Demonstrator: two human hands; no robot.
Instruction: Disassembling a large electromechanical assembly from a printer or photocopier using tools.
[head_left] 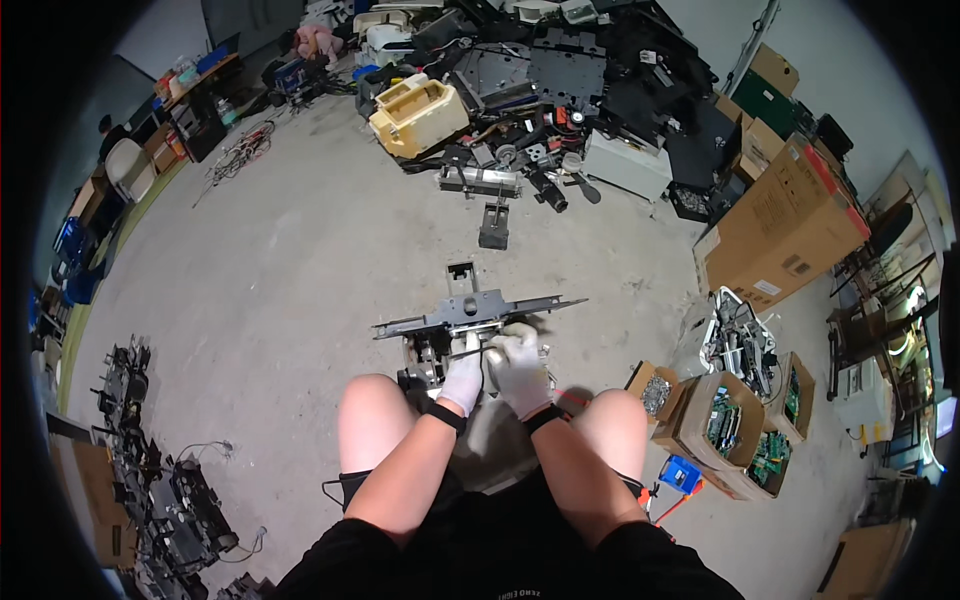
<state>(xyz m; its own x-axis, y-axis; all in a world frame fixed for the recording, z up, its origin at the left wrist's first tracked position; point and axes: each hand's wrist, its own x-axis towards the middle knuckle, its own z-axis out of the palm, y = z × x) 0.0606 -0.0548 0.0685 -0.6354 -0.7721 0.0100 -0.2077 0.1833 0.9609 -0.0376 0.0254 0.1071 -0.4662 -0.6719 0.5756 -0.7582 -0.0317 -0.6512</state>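
Observation:
Between my knees on the floor stands a dark grey metal machine frame [473,306] with a long crossbar running left to right. My left hand [463,378], in a white glove, is closed at the near side of the frame, its fingertips partly hidden against the metal. Just to its right, my gloved right hand [516,368] has curled fingers. From it a thin dark rod [468,353] points left across my left fingers; its kind is not clear. Metal parts [424,362] of the assembly show below the crossbar.
Ahead lies a small dark bracket part [494,226], then a heap of scrap with a yellowed plastic housing [418,117]. On my right are cartons of circuit boards [725,425], a small box of screws [655,393] and a tall carton [785,230]. Black dismantled assemblies [165,490] line the left.

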